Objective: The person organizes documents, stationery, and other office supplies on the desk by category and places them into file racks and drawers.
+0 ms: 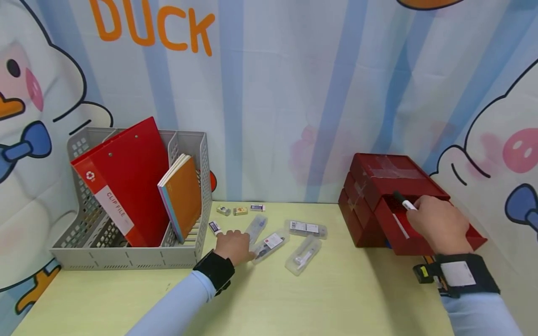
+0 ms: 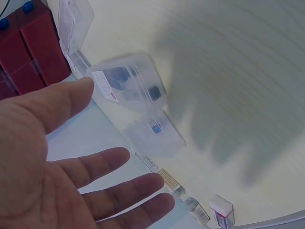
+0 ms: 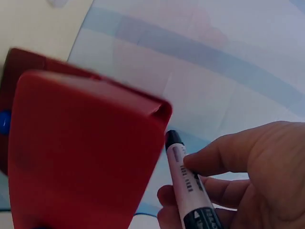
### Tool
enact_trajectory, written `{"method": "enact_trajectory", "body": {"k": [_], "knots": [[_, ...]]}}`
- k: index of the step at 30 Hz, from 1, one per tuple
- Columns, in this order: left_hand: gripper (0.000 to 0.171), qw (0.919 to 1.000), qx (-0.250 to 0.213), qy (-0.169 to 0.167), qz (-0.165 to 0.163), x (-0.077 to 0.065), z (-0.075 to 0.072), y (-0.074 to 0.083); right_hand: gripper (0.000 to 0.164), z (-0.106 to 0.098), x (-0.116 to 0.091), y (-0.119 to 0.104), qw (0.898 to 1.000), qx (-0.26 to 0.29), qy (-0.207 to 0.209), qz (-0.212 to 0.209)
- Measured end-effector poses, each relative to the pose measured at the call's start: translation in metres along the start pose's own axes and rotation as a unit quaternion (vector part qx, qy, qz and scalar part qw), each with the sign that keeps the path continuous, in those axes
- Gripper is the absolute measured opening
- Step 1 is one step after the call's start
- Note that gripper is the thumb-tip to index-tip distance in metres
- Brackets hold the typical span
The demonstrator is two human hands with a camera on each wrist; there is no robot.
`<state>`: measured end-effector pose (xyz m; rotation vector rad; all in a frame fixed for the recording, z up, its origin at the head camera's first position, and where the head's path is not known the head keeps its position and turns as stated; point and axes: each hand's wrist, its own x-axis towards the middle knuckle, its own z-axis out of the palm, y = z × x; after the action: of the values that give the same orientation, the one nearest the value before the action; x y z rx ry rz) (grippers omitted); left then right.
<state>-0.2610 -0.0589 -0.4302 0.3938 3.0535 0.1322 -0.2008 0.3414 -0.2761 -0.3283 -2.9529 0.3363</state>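
My right hand [image 1: 439, 224] holds a white marker with a black cap [image 1: 404, 201] over the pulled-out drawer [image 1: 383, 226] of a red drawer box [image 1: 363, 205]. In the right wrist view, thumb and fingers pinch the marker [image 3: 183, 179] beside the red drawer [image 3: 86, 152]. A thin white item lies inside that drawer. Low over the table, my left hand [image 1: 234, 247] is beside a clear plastic case [image 1: 271, 245]. The left wrist view shows its fingers [image 2: 128, 191] spread and relaxed with nothing held, apart from the clear cases [image 2: 128, 83].
A grey basket [image 1: 126, 259] at the left holds a red clip file [image 1: 130, 186] and notebooks [image 1: 185, 200]. Several small erasers [image 1: 240, 211] lie along the table's back edge. More clear cases [image 1: 303, 255] lie mid-table. A printed curtain [image 1: 273, 102] hangs behind.
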Motion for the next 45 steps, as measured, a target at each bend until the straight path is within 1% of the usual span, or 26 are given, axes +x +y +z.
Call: {"method": "enact_trajectory", "body": {"k": [4,6,11,14,18,21,27,30,35,39,41,45], "knots": [[0.052,0.9999,0.002,-0.013,-0.008,0.001,0.0,-0.002,0.023,0.004,0.004,0.007,0.999,-0.025,0.029,-0.003],[0.053,0.9998,0.003,-0.018,-0.011,0.001,0.0,-0.003,0.024,0.005,0.006,0.009,0.999,-0.037,0.032,-0.006],[0.053,0.9997,0.005,-0.02,-0.011,0.001,0.001,-0.003,0.026,0.006,0.011,0.012,0.998,-0.066,0.001,-0.008],[0.052,0.9998,0.007,-0.018,-0.008,0.0,0.002,-0.003,0.028,0.009,0.014,0.013,0.997,-0.071,-0.012,-0.004],[0.051,0.9998,0.009,-0.015,-0.006,-0.001,0.002,-0.002,0.027,0.015,0.019,0.015,0.998,-0.056,-0.013,-0.001],[0.051,0.9999,0.009,-0.013,-0.004,-0.002,0.003,-0.001,0.026,0.021,0.023,0.017,0.999,-0.044,-0.02,0.002],[0.05,0.9999,0.016,-0.006,0.0,-0.003,0.004,-0.001,0.028,0.03,0.029,0.025,0.996,-0.031,-0.082,0.025],[0.05,0.9998,0.017,-0.005,-0.002,-0.003,0.004,-0.002,0.029,0.031,0.03,0.025,0.994,-0.029,-0.096,0.036],[0.05,0.9999,0.014,-0.007,-0.006,-0.003,0.004,-0.003,0.026,0.03,0.028,0.022,0.995,-0.021,-0.086,0.046],[0.05,0.9998,0.015,-0.01,-0.008,-0.003,0.005,-0.004,0.023,0.028,0.022,0.019,0.996,-0.011,-0.072,0.042],[0.051,0.9997,0.018,-0.011,-0.009,-0.003,0.004,-0.004,0.025,0.026,0.019,0.017,0.998,-0.007,-0.057,0.033],[0.052,0.9996,0.02,-0.015,-0.013,-0.004,0.002,-0.006,0.035,0.024,0.009,0.013,1.0,0.002,-0.013,0.005]]}}
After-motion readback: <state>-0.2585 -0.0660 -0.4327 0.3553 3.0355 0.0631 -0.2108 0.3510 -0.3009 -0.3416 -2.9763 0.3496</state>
